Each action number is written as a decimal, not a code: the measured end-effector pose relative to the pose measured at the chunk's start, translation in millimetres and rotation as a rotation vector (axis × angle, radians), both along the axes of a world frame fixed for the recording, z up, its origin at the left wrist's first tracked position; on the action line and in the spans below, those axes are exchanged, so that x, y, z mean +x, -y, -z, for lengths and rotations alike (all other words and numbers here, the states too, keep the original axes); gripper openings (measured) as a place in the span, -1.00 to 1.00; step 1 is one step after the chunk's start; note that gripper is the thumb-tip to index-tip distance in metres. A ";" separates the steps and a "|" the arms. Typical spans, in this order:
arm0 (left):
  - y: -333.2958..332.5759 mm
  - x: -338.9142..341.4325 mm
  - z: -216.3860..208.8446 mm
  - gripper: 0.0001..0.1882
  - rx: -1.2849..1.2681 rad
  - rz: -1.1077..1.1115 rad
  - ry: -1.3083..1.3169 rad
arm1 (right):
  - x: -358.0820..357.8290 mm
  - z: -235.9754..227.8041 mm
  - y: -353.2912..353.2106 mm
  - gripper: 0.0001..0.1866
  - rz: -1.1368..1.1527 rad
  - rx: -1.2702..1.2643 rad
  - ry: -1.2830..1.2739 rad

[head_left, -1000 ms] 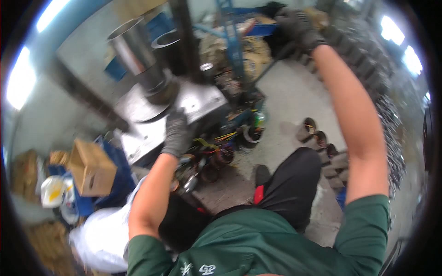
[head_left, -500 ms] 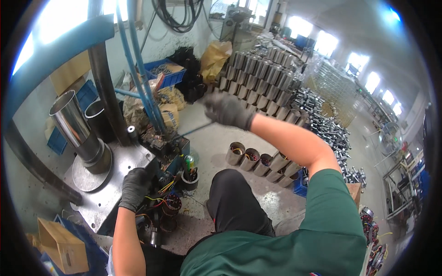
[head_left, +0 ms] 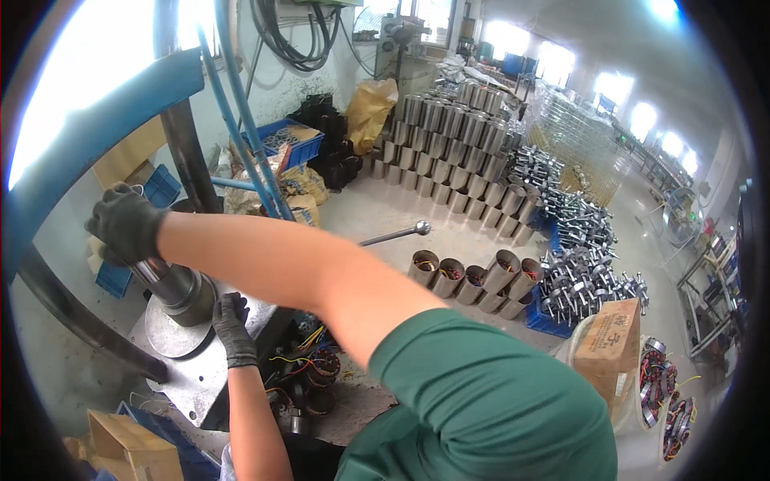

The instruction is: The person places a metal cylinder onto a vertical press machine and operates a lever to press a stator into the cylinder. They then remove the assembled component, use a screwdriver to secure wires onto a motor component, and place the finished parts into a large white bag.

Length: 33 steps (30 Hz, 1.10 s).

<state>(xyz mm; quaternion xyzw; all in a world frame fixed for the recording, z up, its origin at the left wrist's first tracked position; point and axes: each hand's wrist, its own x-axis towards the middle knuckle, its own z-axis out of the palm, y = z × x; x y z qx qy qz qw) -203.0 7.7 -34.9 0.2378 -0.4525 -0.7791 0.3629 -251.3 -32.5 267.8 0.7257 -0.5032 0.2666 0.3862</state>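
Note:
My right hand, in a dark grey glove, reaches across to the far left and closes over the top of a shiny steel cylinder. That cylinder stands upright in a dark round holder on a disc of the press's metal plate; the glove covers most of it. Beside the holder, at the plate's edge, my gloved left hand has its fingers pointing up, loosely bent, with nothing visible in them. A ball-ended metal lever sticks out beyond my right forearm, which hides its other end.
A blue press frame and dark columns surround the plate. Wired motor housings stand on the floor, with stacked steel cylinders behind. Metal shafts fill blue bins at right, near a cardboard box. Coiled wire windings lie below the plate.
My right hand has swung left from beside the lever to the steel cylinder's top. The lever's ball end now shows. My left hand stays near the plate's edge; the view has shifted slightly.

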 end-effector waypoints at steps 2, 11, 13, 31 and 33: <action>40.3 -7.4 31.5 -0.75 0.086 -0.006 -0.262 | 10.5 -18.3 43.3 -0.46 0.283 0.495 0.117; 82.9 26.2 5.0 -0.44 0.387 -0.055 -0.311 | 12.1 10.2 101.4 -0.45 0.338 0.859 0.163; 67.3 19.4 -7.6 -0.46 0.260 0.110 -0.362 | -16.1 22.6 85.4 -0.43 0.228 0.860 0.255; 53.3 68.5 -19.3 -0.46 -0.656 -0.213 0.193 | 51.1 223.0 -219.9 -0.62 -1.287 -0.177 2.591; 71.8 56.6 -35.1 -0.49 -0.876 -0.087 0.332 | 45.9 234.8 -231.3 -0.74 -1.286 -0.101 2.866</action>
